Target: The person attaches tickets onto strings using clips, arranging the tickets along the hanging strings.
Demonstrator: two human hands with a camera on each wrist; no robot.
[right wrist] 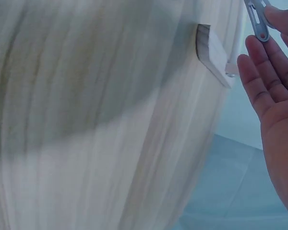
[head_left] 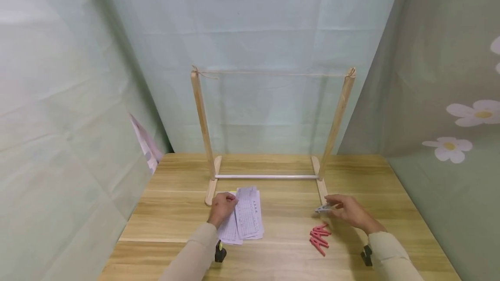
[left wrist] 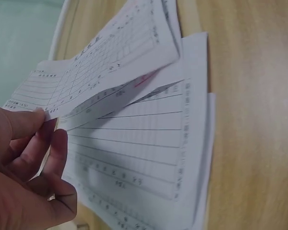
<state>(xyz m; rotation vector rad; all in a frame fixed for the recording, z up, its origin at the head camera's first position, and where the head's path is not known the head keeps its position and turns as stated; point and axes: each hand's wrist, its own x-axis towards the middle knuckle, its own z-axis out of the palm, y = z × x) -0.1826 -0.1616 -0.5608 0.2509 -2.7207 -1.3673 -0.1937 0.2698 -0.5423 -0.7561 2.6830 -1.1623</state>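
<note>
My left hand [head_left: 223, 207] pinches the edge of the top printed sheet [head_left: 247, 214]; the left wrist view shows that sheet [left wrist: 101, 72] lifted and bent above other printed sheets [left wrist: 129, 143], between the thumb and a finger of the hand [left wrist: 33, 167]. In my right hand [head_left: 349, 212] a grey clothespin [head_left: 323, 208] is pinched, just above the right foot of the wooden stand. The right wrist view shows the clothespin [right wrist: 258, 21] between thumb and fingertips of the hand [right wrist: 281, 91]. Several red clothespins [head_left: 319, 238] lie on the table in front of the right hand.
A wooden stand [head_left: 203, 120] with two posts rises behind the papers. A string [head_left: 273, 73] runs between the post tops, and a white rod [head_left: 267, 177] joins them low down. Cloth curtains [head_left: 254, 21] surround the wooden table [head_left: 289, 255] at the back and sides.
</note>
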